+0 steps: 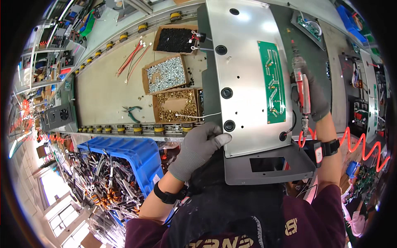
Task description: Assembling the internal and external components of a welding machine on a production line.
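A silver metal panel (248, 95) with black rubber grommets and a green circuit board (272, 82) lies in front of me, on a dark grey metal housing (269, 175) with a rectangular cutout. At the panel's near left edge is my left hand (200, 144), grey-gloved, its fingers curled and thumb over the edge. Whatever lies within those fingers is hidden. My right hand (316, 93), also gloved, is wrapped around a red air screwdriver (304, 93) to the right of the panel. The tool's bit points away from me, apart from the panel. A red coiled hose (364, 142) runs from its near end.
Left of the panel stand cardboard boxes of black screws (175, 40), silver screws (166, 76) and brass-coloured fasteners (175, 104). Green-handled pliers (132, 112) and red wires (133, 58) lie farther left. A blue bin (136, 146) full of cables stands near left. Another board (308, 27) sits far right.
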The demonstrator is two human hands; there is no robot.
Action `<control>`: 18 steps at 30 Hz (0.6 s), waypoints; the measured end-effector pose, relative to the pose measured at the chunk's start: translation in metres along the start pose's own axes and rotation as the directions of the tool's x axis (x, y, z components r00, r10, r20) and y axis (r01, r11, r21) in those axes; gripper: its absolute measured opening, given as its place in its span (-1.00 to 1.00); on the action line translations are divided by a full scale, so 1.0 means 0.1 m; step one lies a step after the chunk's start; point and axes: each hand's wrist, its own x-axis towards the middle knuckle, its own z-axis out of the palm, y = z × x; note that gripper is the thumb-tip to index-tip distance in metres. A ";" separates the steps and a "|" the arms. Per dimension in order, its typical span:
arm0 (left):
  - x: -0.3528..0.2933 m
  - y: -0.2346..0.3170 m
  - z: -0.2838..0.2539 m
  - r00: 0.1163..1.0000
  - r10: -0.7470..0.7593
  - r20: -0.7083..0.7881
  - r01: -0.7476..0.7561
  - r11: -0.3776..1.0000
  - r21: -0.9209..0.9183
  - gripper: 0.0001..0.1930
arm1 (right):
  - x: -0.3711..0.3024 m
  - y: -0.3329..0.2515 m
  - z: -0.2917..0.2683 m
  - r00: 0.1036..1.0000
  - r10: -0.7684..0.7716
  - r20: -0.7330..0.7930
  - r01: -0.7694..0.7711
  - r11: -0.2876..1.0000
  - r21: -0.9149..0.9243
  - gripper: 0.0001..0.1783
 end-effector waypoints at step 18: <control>-0.08 -0.14 0.10 0.999 -0.029 0.046 0.028 1.000 0.010 -0.59 | -0.28 0.02 0.06 0.976 -0.217 0.015 0.214 0.969 0.121 -0.52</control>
